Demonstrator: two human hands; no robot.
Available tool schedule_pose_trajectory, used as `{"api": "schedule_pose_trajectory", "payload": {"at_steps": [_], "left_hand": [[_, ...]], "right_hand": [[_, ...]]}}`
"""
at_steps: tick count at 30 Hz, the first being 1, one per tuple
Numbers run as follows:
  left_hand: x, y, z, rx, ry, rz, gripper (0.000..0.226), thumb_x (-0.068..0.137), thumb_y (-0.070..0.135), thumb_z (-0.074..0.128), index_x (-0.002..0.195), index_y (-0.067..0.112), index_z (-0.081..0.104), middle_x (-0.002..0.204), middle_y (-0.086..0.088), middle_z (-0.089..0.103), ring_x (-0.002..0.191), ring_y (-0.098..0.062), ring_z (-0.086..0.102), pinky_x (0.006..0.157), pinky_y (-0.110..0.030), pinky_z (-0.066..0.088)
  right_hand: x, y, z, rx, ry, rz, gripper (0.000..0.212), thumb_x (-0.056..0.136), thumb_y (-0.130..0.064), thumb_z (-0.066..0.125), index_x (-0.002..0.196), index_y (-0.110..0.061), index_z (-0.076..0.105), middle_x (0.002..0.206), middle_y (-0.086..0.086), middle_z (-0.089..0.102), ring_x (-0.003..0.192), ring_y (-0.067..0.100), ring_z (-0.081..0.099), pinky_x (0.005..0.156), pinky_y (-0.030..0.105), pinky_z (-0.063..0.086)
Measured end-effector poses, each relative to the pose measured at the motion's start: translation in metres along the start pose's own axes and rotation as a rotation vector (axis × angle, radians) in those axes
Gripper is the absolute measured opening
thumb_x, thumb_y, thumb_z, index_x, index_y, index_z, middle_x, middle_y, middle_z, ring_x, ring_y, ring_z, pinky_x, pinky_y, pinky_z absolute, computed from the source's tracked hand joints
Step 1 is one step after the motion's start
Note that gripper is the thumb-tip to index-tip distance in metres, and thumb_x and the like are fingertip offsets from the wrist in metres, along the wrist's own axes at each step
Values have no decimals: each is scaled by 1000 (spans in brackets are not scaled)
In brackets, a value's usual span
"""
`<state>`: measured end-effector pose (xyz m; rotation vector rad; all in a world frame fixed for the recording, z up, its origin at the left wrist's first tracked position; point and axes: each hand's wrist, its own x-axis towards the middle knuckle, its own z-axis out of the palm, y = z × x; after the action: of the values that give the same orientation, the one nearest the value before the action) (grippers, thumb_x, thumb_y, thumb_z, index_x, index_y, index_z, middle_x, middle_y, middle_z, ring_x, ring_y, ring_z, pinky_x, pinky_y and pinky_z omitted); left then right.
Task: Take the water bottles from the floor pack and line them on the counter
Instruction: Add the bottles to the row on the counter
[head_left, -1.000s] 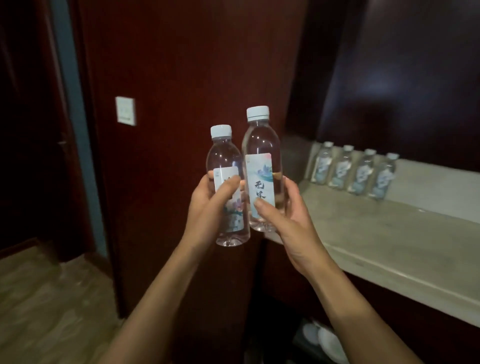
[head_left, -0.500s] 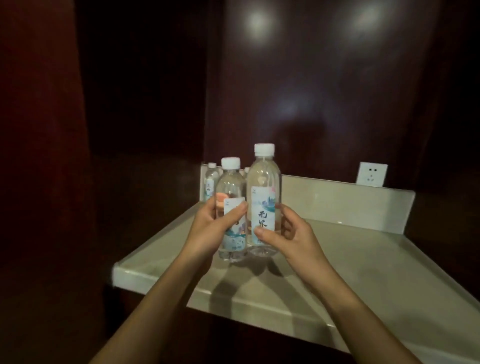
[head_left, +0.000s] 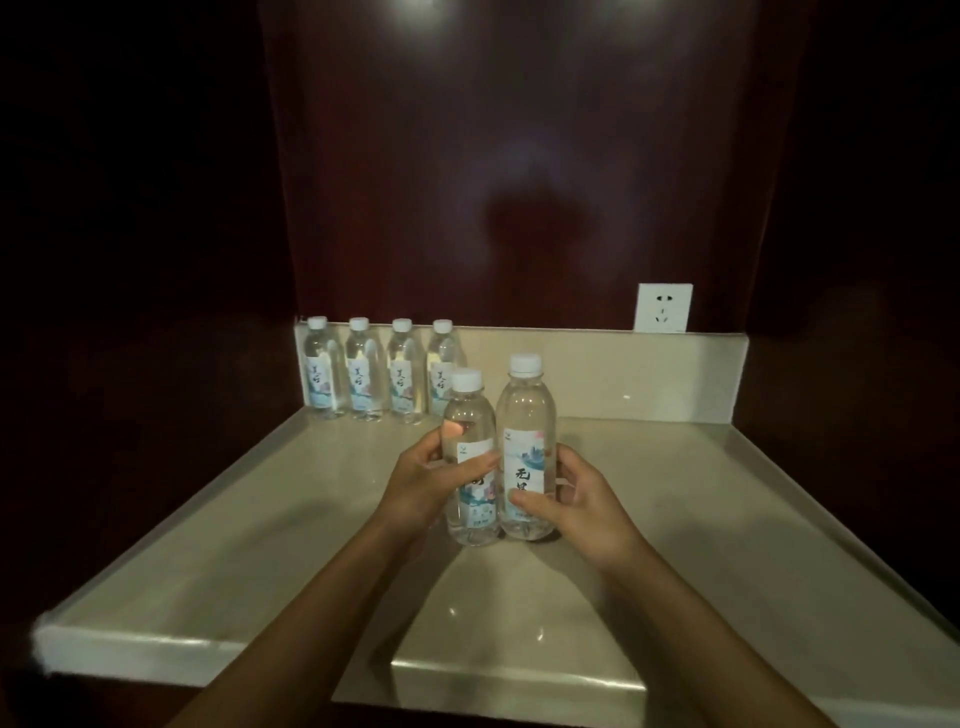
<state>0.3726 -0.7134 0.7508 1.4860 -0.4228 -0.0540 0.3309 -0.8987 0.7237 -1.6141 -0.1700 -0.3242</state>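
I hold two clear water bottles with white caps upright, side by side, above the middle of the beige counter (head_left: 270, 525). My left hand (head_left: 423, 480) grips the left bottle (head_left: 467, 415) around its label. My right hand (head_left: 576, 499) grips the right bottle (head_left: 525, 410), which stands a little taller in view. Whether their bases touch the counter I cannot tell. Several matching bottles (head_left: 382, 371) stand in a row against the back splash at the far left; the rightmost one is partly hidden behind the left bottle. The floor pack is out of view.
Dark wooden walls enclose the counter on the left, back and right. A white wall socket (head_left: 664, 307) sits above the back splash on the right. The counter has a raised rim along its sides and a front edge close to me.
The view has swung from the wall to face the counter squarely. Both hands have carried the two bottles forward over the counter, closer to the row at the back.
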Motion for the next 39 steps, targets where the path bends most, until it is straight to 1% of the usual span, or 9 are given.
{"api": "schedule_pose_trajectory", "payload": {"at_steps": [3,5,10,18,23,28,31,34,39], "left_hand": [[-2,-8,5,-23,71,16,33,80,-4,77,112,2,69,84,1,79,72,-12,76,58,-22,58],[6,-18,7,-49,114,4,33,78,-5,78,108,2,69,82,-2,78,68,-12,75,55,-24,58],[48,-42,5,-143,133,-53,46,68,3,89,110,8,70,105,-22,75,96,-44,73,82,-64,58],[110,-60,-16,208,120,127,45,72,36,87,112,26,69,107,-1,76,94,-16,75,83,-48,62],[144,-68,-27,328,112,197,41,80,29,83,116,25,67,106,3,74,95,-11,73,84,-41,62],[158,-67,-26,379,58,196,44,83,27,81,122,23,61,103,13,71,85,8,68,69,-8,52],[164,-69,-27,479,80,192,56,78,41,83,126,30,56,111,13,71,97,-3,67,82,-23,56],[164,-81,-34,680,64,146,71,67,49,87,124,30,49,113,7,71,100,-14,70,84,-40,60],[153,-100,-39,853,32,135,63,65,47,89,117,24,62,109,5,74,92,-11,71,79,-30,58]], "right_hand": [[0,14,3,-14,8,26,49,82,3,74,123,-17,58,102,-2,74,92,18,74,72,29,60],[6,20,2,-18,18,55,46,81,3,74,120,-16,59,101,0,75,93,20,74,74,34,61],[37,34,-7,-111,49,107,48,75,-6,80,117,-19,61,107,5,74,98,25,72,84,44,60],[88,52,5,-130,127,135,44,80,-5,77,115,-27,60,107,1,72,99,23,71,84,44,60],[112,61,8,-169,133,146,43,85,-11,75,114,-36,56,101,-15,71,92,8,69,82,30,59],[127,64,6,-229,140,158,49,90,-14,69,131,-31,47,120,-5,67,98,7,66,80,25,56],[137,66,1,-269,130,154,63,91,-20,69,143,-31,34,127,-9,61,100,4,64,83,27,56],[140,69,-1,-269,106,166,68,85,-24,76,136,-29,33,120,-14,59,96,3,63,76,23,58],[146,85,-3,-555,200,113,55,74,-41,81,113,-33,44,112,-11,65,97,7,66,82,39,60]]}}
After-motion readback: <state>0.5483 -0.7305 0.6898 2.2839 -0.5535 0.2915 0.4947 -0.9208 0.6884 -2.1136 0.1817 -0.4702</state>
